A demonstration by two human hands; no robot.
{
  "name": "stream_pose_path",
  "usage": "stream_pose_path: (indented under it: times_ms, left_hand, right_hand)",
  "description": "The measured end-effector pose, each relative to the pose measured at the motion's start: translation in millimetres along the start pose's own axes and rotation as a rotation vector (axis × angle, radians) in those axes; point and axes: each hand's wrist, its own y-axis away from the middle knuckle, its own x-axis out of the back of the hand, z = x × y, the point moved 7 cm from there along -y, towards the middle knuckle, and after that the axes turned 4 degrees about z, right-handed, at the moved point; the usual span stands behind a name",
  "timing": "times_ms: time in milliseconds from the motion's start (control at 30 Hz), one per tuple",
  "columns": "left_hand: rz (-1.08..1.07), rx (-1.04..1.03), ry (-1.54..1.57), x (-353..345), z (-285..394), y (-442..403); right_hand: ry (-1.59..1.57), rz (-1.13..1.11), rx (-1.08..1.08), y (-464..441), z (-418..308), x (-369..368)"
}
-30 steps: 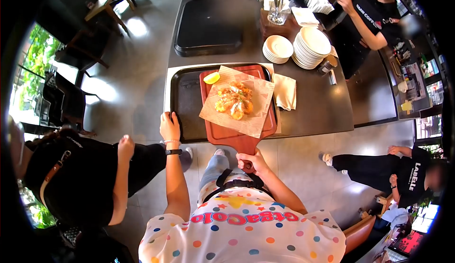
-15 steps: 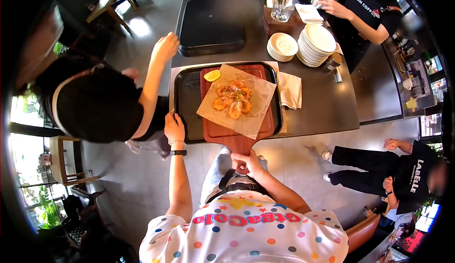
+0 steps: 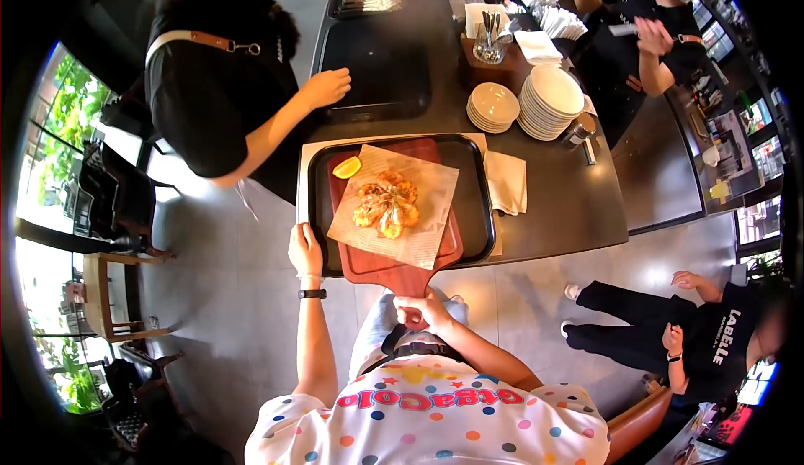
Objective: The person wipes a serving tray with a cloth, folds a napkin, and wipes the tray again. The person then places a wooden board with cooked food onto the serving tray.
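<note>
My right hand (image 3: 423, 308) is wrapped round the handle of a reddish wooden serving board (image 3: 382, 269), which lies over a black tray (image 3: 477, 214). On the board a sheet of printed paper (image 3: 437, 201) carries cooked prawns (image 3: 388, 205) and a lemon wedge (image 3: 347, 167). At the tray's lower left edge, my left hand (image 3: 306, 251) has its fingers closed against the rim; the fingertips are partly hidden. A pale mat (image 3: 305, 197) shows under the tray, and a folded cream napkin (image 3: 506, 182) lies to its right.
Another black tray (image 3: 377, 71) lies farther back, with a co-worker's hand (image 3: 329, 87) over its edge. Small plates (image 3: 492, 105), larger plates (image 3: 553, 92) and a cutlery glass (image 3: 491, 45) stand at right. One person (image 3: 645, 63) is behind the counter; another (image 3: 712, 323) stands at right.
The board with the prawns has shifted left over the tray, in my right hand. My left hand stays at the rim. The co-worker at left has moved up along the counter. The view has shifted slightly.
</note>
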Motion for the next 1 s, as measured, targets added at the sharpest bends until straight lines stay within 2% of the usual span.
stream_pose_path:
  times_ms: [133, 200, 267, 300, 333, 367, 400, 433, 467, 533, 633, 700, 767, 900, 967, 1000]
  left_hand:
    - [-0.038, 0.018, 0.043, 1, 0, -4]
    - [-0.056, 0.014, 0.116, 3, -3, -9]
    - [-0.180, 0.066, 0.210, 2, -9, -13]
    - [-0.241, 0.016, 0.217, 5, -11, -7]
    - [-0.300, -0.072, 0.236, 1, -13, -21]
    - [-0.330, -0.084, 0.301, 2, -13, -20]
    - [-0.365, -0.093, 0.364, 2, -11, -23]
    - [-0.452, -0.007, 0.403, -3, -14, -26]
    - [-0.546, 0.095, 0.435, -5, -24, -22]
    - [-0.591, 0.139, 0.516, -13, -36, -17]
    - [-0.636, 0.030, 0.572, -8, -21, -23]
    - [-0.702, 0.112, 0.617, -10, -22, -21]
    - [-0.754, 0.153, 0.676, -21, -32, -21]
    - [-0.821, 0.193, 0.771, -37, -44, -19]
    - [-0.876, 0.238, 0.829, -43, -49, -19]
    - [-0.917, 0.289, 0.862, -46, -52, -17]
  right_hand:
    - [0.024, -0.068, -0.112, 5, -4, -2]
    - [-0.053, -0.103, -0.070, 7, -8, -2]
    - [-0.108, -0.099, -0.060, 10, -8, 11]
    - [-0.045, -0.070, -0.036, 9, -6, 23]
    - [0.100, 0.114, -0.042, 13, -8, 41]
    - [0.186, 0.173, -0.101, 19, -5, 48]
    - [0.192, 0.295, -0.055, 16, 2, 62]
    - [0.265, 0.458, -0.035, 28, -12, 50]
    - [0.266, 0.422, 0.004, 29, -10, 54]
    - [0.214, 0.460, 0.079, 27, 5, 73]
    - [0.156, 0.459, 0.227, 55, -13, 46]
    - [0.158, 0.524, 0.282, 75, -11, 34]
    - [0.141, 0.587, 0.356, 80, 4, 30]
    - [-0.123, 0.761, 0.588, 95, 52, 46]
    - [-0.357, 0.889, 0.728, 97, 97, 44]
    - [-0.368, 0.907, 0.717, 93, 123, 33]
